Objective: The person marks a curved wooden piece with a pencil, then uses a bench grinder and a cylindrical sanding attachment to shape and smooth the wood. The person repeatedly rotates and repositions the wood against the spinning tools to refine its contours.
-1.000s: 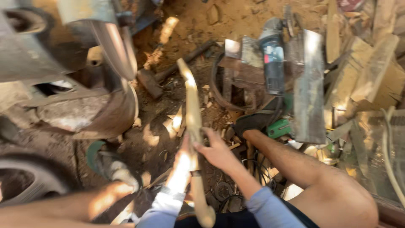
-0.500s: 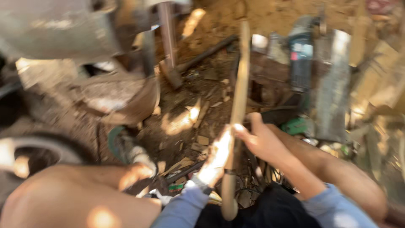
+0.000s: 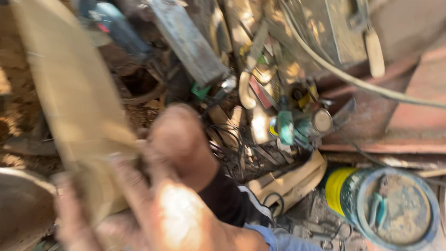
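The whole view is blurred by motion. A flat pale wooden piece (image 3: 69, 93) fills the left side, its broad face turned toward me. My right hand (image 3: 162, 218), in a blue sleeve, is close to the camera at the bottom, with its fingers wrapped around the lower end of the wood. My bare knee (image 3: 181, 139) and dark shorts with a white stripe (image 3: 232, 200) are just behind the hand. I cannot make out my left hand anywhere.
A green power tool (image 3: 288, 125) lies among tangled wires and scrap at centre. A round blue-and-yellow tin (image 3: 353, 186) holding teal-handled pliers (image 3: 378, 209) stands at lower right. A pale hose (image 3: 348, 79) crosses a rusty metal sheet (image 3: 409, 116). Curved wood offcuts (image 3: 288, 181) lie near my knee.
The view has swung right and come closer. The wooden piece moved from centre to the left and now shows its wide face. The left hand that gripped it is gone from view.
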